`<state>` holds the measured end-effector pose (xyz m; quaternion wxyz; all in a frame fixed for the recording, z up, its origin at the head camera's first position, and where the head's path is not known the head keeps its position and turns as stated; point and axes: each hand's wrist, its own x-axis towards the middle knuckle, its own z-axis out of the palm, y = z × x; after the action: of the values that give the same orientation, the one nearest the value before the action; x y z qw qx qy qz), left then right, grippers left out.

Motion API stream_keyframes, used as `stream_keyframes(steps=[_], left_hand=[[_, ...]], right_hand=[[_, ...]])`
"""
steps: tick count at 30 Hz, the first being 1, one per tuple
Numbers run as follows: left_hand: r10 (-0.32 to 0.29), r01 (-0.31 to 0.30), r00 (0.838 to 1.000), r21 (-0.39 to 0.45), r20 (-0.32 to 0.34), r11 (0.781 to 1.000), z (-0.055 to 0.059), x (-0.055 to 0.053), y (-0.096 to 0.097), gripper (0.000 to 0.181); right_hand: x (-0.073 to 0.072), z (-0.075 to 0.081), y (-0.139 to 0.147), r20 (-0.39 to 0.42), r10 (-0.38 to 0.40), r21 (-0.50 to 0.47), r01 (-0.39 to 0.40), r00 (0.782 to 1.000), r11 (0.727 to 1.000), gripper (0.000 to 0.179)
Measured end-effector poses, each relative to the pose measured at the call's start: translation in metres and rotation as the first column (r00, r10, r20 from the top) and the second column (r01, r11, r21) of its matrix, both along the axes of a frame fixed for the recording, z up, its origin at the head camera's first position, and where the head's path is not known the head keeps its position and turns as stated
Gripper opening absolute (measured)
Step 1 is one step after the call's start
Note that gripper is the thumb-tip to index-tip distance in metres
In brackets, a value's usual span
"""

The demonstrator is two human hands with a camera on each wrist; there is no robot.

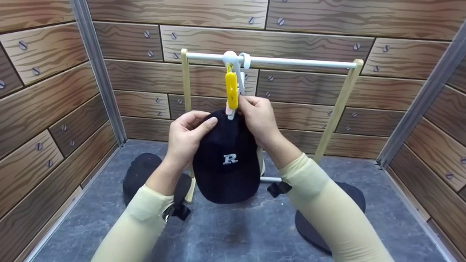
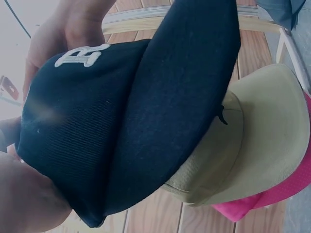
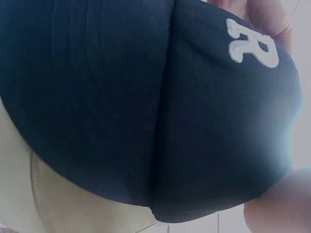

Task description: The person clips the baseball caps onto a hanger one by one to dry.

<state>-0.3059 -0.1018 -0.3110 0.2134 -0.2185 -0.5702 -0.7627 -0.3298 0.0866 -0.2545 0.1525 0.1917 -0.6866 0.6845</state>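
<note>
Cap [image 1: 225, 178], navy, upright on its long axis, crown up, brim down. Left hand [image 1: 184, 136] pinches its upper-left crown. Right hand [image 1: 261, 118] at its upper right, fingers curled, nearer the yellow clip [image 1: 231, 91]; can't tell if they grip clip or fabric. Clip also upright, directly above cap's crown, so cap lies below right fingertips. Rack bar [image 1: 302, 62]: behind and above cap.

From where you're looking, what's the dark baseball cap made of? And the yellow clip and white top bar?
The dark baseball cap: probably matte, cotton-like cloth, since fine weave lines show. The yellow clip: likely smooth plastic, with bright, even colour. The white top bar: smooth-looking and evenly white; painted metal or plastic, I can't tell.
</note>
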Motion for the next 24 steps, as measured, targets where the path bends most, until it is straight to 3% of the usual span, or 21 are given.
stream_keyframes(steps=[6, 17, 24], left_hand=[[0.005, -0.005, 1.000, -0.013, 0.030, 1.000, -0.001, 0.001, 0.002, 0.008], [0.027, -0.023, 0.998, -0.072, 0.055, 0.997, -0.005, 0.000, 0.003, 0.010], [0.018, -0.011, 0.997, -0.083, 0.080, 0.997, -0.006, 0.001, 0.006, 0.011]], right_hand=[[-0.004, -0.004, 0.002, -0.012, 0.062, -0.015, -0.062, 0.998, 0.998, 0.032], [-0.005, -0.011, 0.008, -0.016, 0.015, 0.041, -0.014, 1.000, 0.999, 0.031], [-0.006, -0.016, 0.012, -0.050, -0.005, 0.021, 0.006, 0.999, 1.000, 0.025]])
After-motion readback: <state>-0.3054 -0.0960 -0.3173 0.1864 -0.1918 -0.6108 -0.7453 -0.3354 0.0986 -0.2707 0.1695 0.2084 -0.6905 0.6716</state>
